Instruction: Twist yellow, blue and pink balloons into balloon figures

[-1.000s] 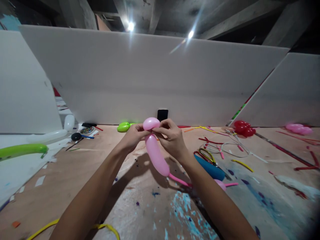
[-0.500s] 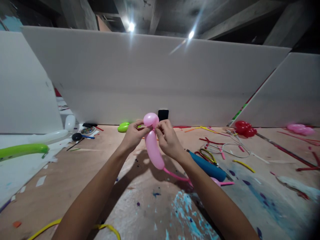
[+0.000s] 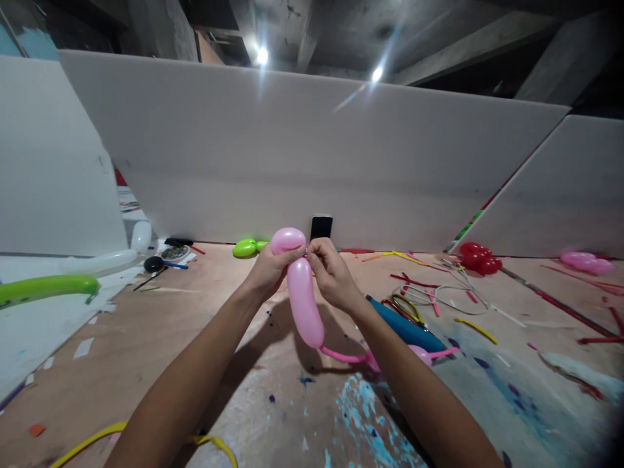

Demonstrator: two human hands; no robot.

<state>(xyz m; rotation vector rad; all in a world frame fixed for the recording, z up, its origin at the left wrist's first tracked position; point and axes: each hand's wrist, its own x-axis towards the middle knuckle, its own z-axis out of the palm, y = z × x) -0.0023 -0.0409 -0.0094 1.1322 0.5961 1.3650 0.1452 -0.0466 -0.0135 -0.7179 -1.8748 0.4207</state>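
Note:
A pink modelling balloon [image 3: 305, 304] hangs between my hands, pinched into a small round bubble on top and a longer segment below. My left hand [image 3: 270, 270] is closed round the twisted joint under the upper bubble. My right hand [image 3: 330, 270] pinches at the same joint from the other side, its fingertips closed on the balloon's knot end. From the long segment's lower end, a thin uninflated tail trails right along the table. Another pink balloon piece [image 3: 420, 354] lies partly hidden behind my right forearm.
A blue balloon pump [image 3: 407, 325] lies right of my hands, beside scissors [image 3: 407, 307]. Red balloons [image 3: 479, 258] and loose strips lie farther right. Green balloons [image 3: 244, 247] and a black phone-like object [image 3: 321, 227] are at the white panel [image 3: 341, 149]. A long green balloon [image 3: 49, 287] is left.
My left hand has wrapped further round the joint, and the upper bubble has tilted and shifted slightly left. The long segment has moved a little down and right.

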